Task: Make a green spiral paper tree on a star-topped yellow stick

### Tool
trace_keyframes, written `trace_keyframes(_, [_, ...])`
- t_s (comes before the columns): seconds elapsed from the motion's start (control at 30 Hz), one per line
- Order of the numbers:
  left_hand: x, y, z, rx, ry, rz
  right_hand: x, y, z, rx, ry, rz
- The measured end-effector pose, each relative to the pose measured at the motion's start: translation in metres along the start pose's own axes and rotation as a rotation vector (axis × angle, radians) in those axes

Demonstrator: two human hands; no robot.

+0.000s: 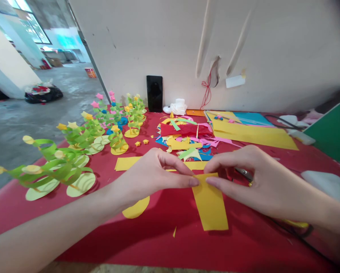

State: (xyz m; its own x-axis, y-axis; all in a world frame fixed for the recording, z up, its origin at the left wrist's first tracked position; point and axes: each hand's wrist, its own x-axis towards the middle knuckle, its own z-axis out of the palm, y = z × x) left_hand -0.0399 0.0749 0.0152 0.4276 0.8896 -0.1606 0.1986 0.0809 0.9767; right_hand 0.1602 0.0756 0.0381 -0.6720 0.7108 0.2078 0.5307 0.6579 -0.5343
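Yellow strip (211,204) is held over a red tabletop (147,242), grey floor (74,85) beyond.

A pale wall (164,45) rises at 12 o'clock, two grooves running down it towards 1 o'clock. Its straight edge slants near 11 o'clock, and past it a grey floor (73,81) spreads out (patchily shiny). At 10 o'clock a dark-framed window (36,28) lets in bright daylight; a white pillar (9,57) leans into view between 9 and 10. The red-topped table (152,248) reaches down to 6 o'clock.
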Motion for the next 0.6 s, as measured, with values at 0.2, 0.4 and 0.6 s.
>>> trace_keyframes(0.2, [0.0013,-0.0021,0.0002,-0.054,-0.034,-0.042,-0.0010,-0.0022,-0.0005,-0.001,-0.008,0.000])
trace_keyframes(0.4, [0.0011,-0.0061,0.0006,-0.112,-0.058,-0.066,0.0004,-0.0021,0.0004,0.027,-0.019,-0.007])
trace_keyframes(0.6, [0.0025,-0.0071,0.0021,-0.139,-0.090,-0.087,0.0022,-0.0021,0.0052,0.064,-0.027,-0.002])
